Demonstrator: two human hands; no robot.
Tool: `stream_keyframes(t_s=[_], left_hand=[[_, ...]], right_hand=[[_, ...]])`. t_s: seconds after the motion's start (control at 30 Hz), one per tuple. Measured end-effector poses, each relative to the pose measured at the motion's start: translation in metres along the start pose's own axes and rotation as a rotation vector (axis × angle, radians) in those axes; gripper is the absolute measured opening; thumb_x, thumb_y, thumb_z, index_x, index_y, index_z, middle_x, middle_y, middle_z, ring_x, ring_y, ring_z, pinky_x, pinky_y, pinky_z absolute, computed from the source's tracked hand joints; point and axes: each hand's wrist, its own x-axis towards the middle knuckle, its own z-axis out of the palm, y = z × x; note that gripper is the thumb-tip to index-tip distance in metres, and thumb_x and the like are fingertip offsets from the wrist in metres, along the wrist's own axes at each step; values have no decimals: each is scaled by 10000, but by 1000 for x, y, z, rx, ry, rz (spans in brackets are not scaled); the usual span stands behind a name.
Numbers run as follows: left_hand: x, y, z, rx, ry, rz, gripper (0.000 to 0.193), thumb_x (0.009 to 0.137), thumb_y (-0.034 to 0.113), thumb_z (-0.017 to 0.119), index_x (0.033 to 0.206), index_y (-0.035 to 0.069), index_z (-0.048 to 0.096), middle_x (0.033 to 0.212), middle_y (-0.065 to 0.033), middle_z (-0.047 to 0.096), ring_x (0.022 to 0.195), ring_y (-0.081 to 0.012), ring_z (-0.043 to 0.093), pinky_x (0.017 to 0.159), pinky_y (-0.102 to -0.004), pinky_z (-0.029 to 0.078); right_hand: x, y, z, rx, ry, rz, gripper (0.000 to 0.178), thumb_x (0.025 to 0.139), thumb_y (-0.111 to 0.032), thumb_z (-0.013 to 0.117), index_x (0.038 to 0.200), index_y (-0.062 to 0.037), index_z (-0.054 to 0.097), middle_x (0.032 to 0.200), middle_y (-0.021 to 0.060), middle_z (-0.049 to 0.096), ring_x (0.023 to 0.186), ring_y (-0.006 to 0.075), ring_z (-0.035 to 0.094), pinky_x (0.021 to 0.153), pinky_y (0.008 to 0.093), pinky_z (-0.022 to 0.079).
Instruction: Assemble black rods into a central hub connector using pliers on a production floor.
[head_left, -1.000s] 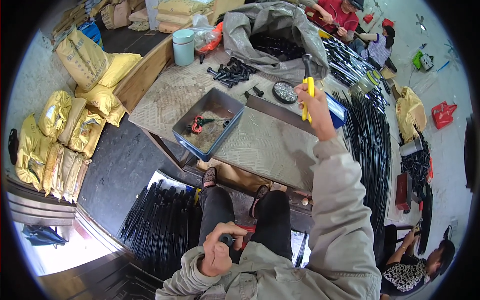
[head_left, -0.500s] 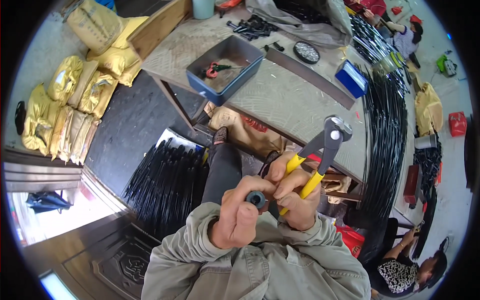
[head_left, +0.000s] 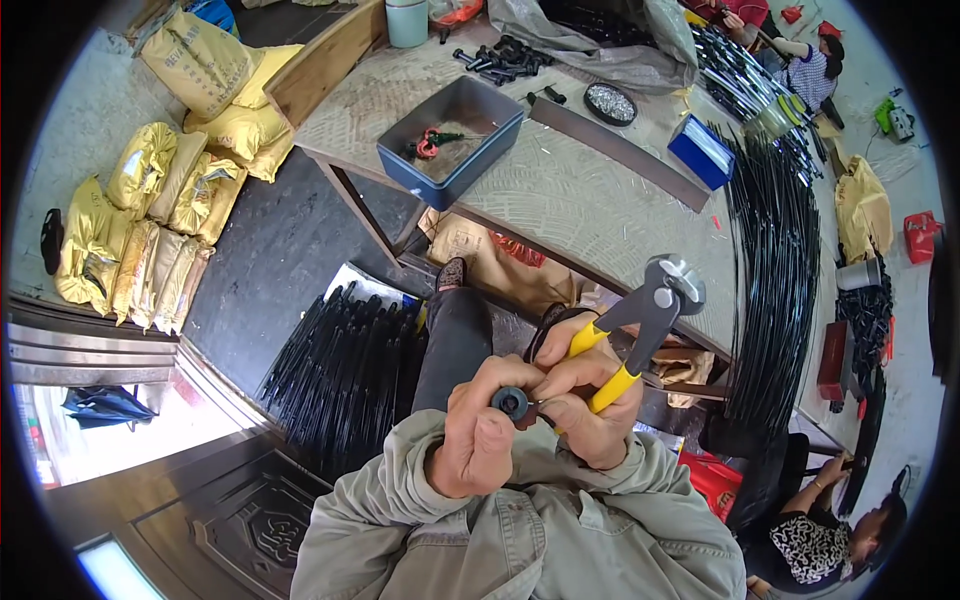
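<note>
My left hand point(head_left: 474, 430) is closed around a dark round piece point(head_left: 509, 403), whose end with a hole in the middle faces up. Yellow-handled end-cutting pincers point(head_left: 655, 312) rest in my right hand point(head_left: 592, 410), their dark metal head pointing away from me and up to the right. The thumb and finger of that same hand pinch a small, thin bit, perhaps a pin, against the side of the dark piece. Both hands nearly touch in front of my chest. The rest of the dark piece is hidden by my left fingers.
On the table point(head_left: 590, 205) stand a blue-grey bin point(head_left: 450, 180) with a red-handled tool, a round dish of small shiny pieces point(head_left: 610, 103) and a blue box point(head_left: 702, 153). Long black rods point(head_left: 775, 300) lie at right; another bundle point(head_left: 345, 370) is by my leg. People sit at right.
The pincers' head has dipped slightly toward me. A thin bit now shows between my right fingertips and the dark piece, which has tilted a little. The whole view has shifted slightly.
</note>
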Motion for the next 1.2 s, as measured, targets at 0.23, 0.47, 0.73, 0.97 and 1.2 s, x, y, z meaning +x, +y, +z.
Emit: stream_keyframes(t_s=[0.23, 0.47, 0.73, 0.97, 1.2], left_hand=[[0, -1, 0, -2, 20, -16, 584, 931, 503, 321, 966, -50, 507, 700, -66, 482, 549, -109, 451, 498, -245, 339], [-2, -11, -2, 31, 85, 36, 591, 928, 509, 324, 965, -52, 506, 694, -63, 479, 534, -104, 431, 494, -245, 325], [-8, -17, -30, -115, 173, -42, 612, 920, 538, 308, 942, -40, 509, 661, -52, 471, 511, -87, 391, 488, -234, 294], [-8, -20, -43, -82, 137, -70, 663, 909, 585, 252, 929, -31, 496, 690, -70, 506, 512, -95, 418, 476, -232, 321], [-9, -17, -39, 16, 120, -41, 593, 932, 518, 297, 974, -26, 528, 671, -14, 508, 513, -72, 431, 478, -226, 326]], right_hand=[[3, -5, 4, -3, 21, 42, 107, 747, -24, 698, 834, 17, 649, 968, 118, 513, 743, 138, 533, 642, 245, 441], [1, 9, 14, -219, 72, -125, 152, 743, -92, 715, 838, -20, 621, 941, 129, 508, 753, 158, 502, 683, 270, 427], [10, -4, 20, -415, -76, 75, 157, 711, -39, 711, 854, -24, 646, 942, 113, 550, 718, 195, 554, 643, 267, 455], [14, -30, -32, -1355, -613, -230, 94, 720, -42, 644, 799, -35, 594, 1028, 79, 542, 730, 197, 557, 582, 275, 448], [32, -42, -20, -1404, -706, -238, 225, 707, -81, 652, 923, -24, 622, 1060, 121, 555, 882, 257, 581, 717, 380, 468]])
